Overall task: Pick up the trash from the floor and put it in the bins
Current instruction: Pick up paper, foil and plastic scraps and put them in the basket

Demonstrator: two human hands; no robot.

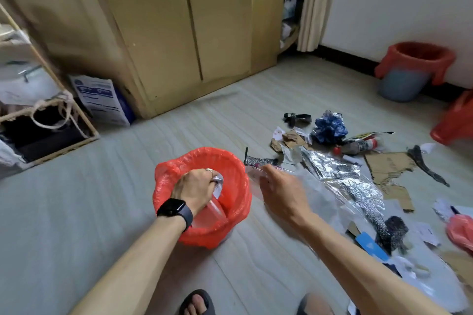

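Note:
A bin lined with a red bag [230, 161] stands on the floor in front of me. My left hand [195, 188] is inside its mouth and grips a clear plastic bottle with a white label [216, 202], neck downward. My right hand [277, 188] is just right of the bin and pinches a clear plastic wrapper [258, 174] above the floor. Silver foil sheeting [340, 176] lies right of that hand, amid a spread of trash.
More trash covers the floor at right: torn cardboard [389, 169], a blue crumpled ball [330, 126], a bottle [358, 147], paper scraps. A second red-lined bin [409, 69] stands by the far wall. A cabinet [179, 38] is behind, a basket [48, 130] at left.

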